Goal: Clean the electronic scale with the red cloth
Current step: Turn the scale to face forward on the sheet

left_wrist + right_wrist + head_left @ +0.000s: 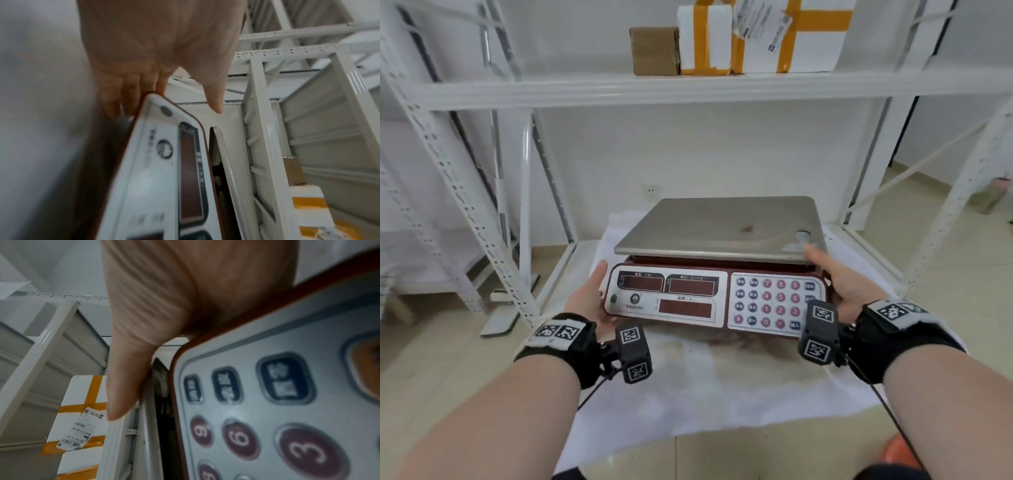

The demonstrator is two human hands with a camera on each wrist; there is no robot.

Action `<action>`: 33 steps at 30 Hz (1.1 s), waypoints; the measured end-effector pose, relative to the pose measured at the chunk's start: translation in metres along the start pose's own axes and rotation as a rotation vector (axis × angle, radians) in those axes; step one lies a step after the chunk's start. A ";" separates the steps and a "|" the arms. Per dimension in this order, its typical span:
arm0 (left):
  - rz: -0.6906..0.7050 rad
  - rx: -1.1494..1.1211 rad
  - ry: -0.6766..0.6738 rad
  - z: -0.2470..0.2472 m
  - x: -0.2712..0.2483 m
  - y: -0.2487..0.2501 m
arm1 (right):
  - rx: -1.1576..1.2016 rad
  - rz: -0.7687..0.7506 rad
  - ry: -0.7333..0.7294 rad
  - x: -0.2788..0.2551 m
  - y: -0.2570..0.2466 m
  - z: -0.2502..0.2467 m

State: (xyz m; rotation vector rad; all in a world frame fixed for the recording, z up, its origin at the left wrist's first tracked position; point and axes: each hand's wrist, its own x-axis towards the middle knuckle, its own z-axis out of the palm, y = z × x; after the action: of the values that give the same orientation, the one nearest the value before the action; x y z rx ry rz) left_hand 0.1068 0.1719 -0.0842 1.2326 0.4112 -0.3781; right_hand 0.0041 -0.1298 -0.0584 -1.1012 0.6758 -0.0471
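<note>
The electronic scale (pixel 717 228) has a steel platter and a dark red body with displays and a keypad. It is held level over a white sheet (pixel 722 394). My left hand (pixel 589 294) grips its left side, fingers under the body (pixel 148 178) and thumb (pixel 213 100) standing free beside it. My right hand (pixel 849 281) grips the right side. Its thumb (pixel 127 378) lies on the platter's edge and its fingers are hidden below the keypad (pixel 267 402). An orange-red shape (pixel 897 455), perhaps the red cloth, is cut off at the bottom right.
A white metal rack surrounds the scale, with a shelf (pixel 688 89) overhead and uprights (pixel 448 171) at both sides. The shelf carries a brown box (pixel 654 51) and white parcels with orange tape (pixel 791 34). Tiled floor (pixel 431 359) lies to the left.
</note>
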 end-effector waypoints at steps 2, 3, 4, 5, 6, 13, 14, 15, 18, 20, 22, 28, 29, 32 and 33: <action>-0.030 0.134 0.032 0.002 0.010 0.010 | -0.008 0.008 0.021 0.007 -0.001 -0.005; -0.047 0.198 0.007 0.004 0.014 0.015 | -0.004 0.020 0.027 0.012 0.000 -0.008; -0.071 0.257 -0.013 0.007 0.021 0.019 | 0.009 0.036 0.034 0.016 0.000 -0.009; -0.089 0.300 -0.032 0.007 0.028 0.022 | 0.019 0.047 0.043 0.018 0.001 -0.010; -0.110 0.321 -0.067 0.006 0.033 0.024 | 0.027 0.051 0.047 0.022 0.002 -0.010; -0.264 0.270 -0.238 0.007 0.060 0.032 | 0.032 0.033 0.134 0.043 0.002 -0.013; -0.265 0.266 -0.248 0.010 0.061 0.033 | 0.039 0.027 0.137 0.046 0.001 -0.014; -0.257 0.272 -0.245 0.012 0.062 0.034 | 0.047 0.020 0.134 0.048 0.000 -0.014; -0.229 0.266 -0.247 0.019 0.066 0.032 | 0.082 -0.024 0.123 0.055 -0.001 -0.019; -0.204 0.217 -0.246 0.022 0.069 0.029 | 0.087 -0.050 0.119 0.056 -0.003 -0.021; -0.176 0.159 -0.246 0.026 0.072 0.025 | 0.092 -0.067 0.116 0.060 -0.005 -0.024; -0.117 0.094 -0.188 0.041 0.072 0.017 | 0.098 -0.130 0.172 0.080 -0.017 -0.029; -0.108 0.086 -0.180 0.041 0.073 0.015 | 0.101 -0.138 0.164 0.084 -0.018 -0.029; -0.090 0.066 -0.157 0.038 0.073 0.014 | 0.077 -0.135 0.127 0.094 -0.019 -0.023; -0.078 0.064 -0.137 0.036 0.075 0.013 | 0.071 -0.128 0.115 0.097 -0.019 -0.021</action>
State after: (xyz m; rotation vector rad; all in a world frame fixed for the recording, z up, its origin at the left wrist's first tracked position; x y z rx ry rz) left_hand 0.1816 0.1373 -0.1004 1.2474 0.3322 -0.5429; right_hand 0.0763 -0.1901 -0.0949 -1.0782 0.7008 -0.2443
